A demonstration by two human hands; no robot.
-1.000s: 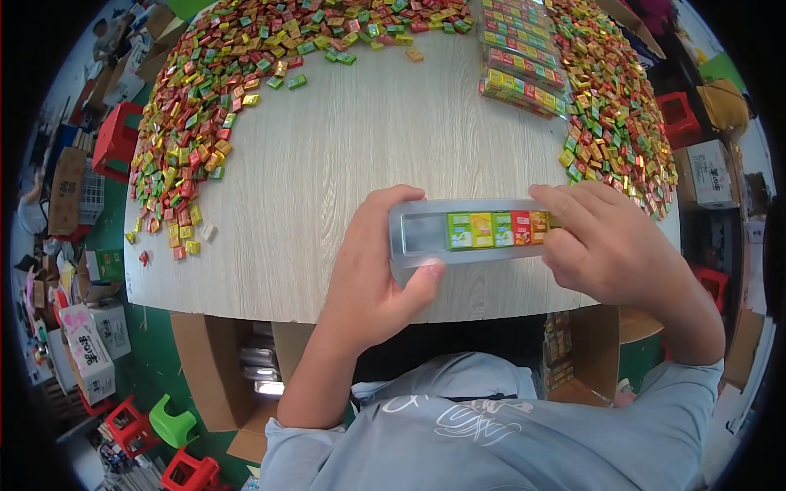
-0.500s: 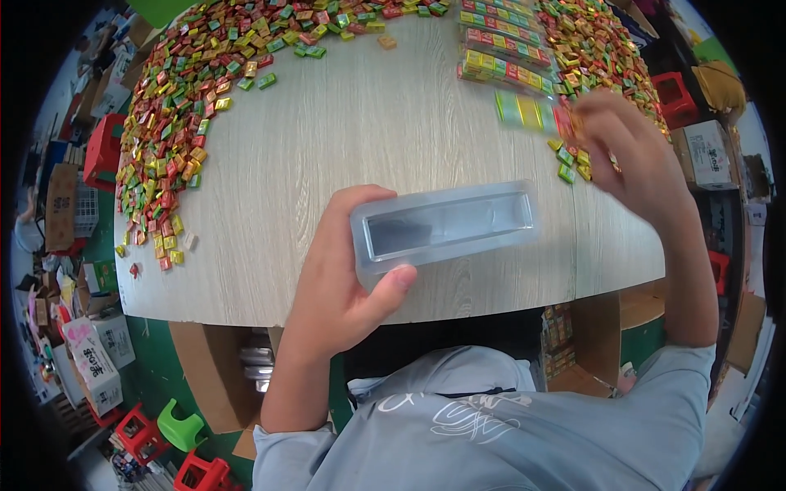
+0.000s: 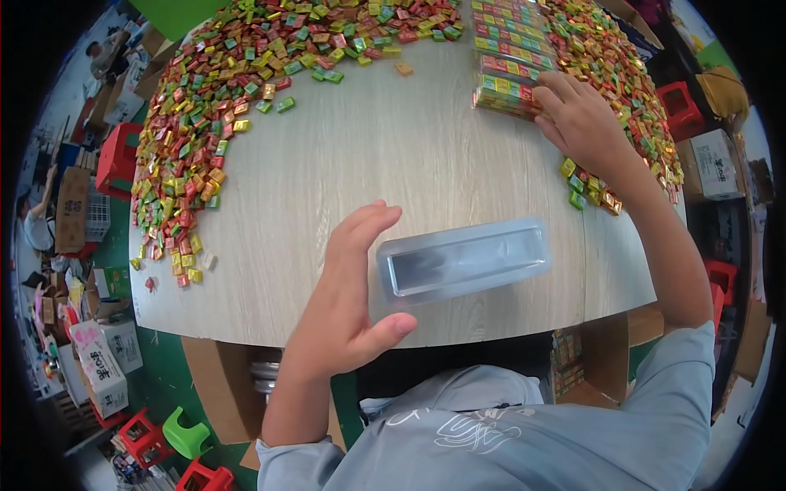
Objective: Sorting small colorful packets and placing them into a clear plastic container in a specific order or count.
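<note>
A clear, empty plastic tray (image 3: 467,260), long and narrow, lies slightly slanted on the table in front of me. At its left end my left hand (image 3: 348,282) is open, thumb and fingers spread apart around that end without gripping it. Farther off to the right, my right hand (image 3: 585,127) has its fingers bent around the right end of a row of wrapped candies (image 3: 506,92), at the near end of a line of filled clear trays (image 3: 512,41). The fingertips partly cover that end of the row.
Loose wrapped candies (image 3: 184,164) in red, green, yellow and orange curve along the table's left and far sides. Another heap (image 3: 630,90) lies beyond my right hand. Cardboard boxes (image 3: 217,385) stand under the near edge of the table (image 3: 327,164). Red stools (image 3: 119,159) surround it.
My left hand has let go of the tray, which now rests on the table. My right hand has moved left with a row of candies to the line of filled trays. The view has shifted slightly.
</note>
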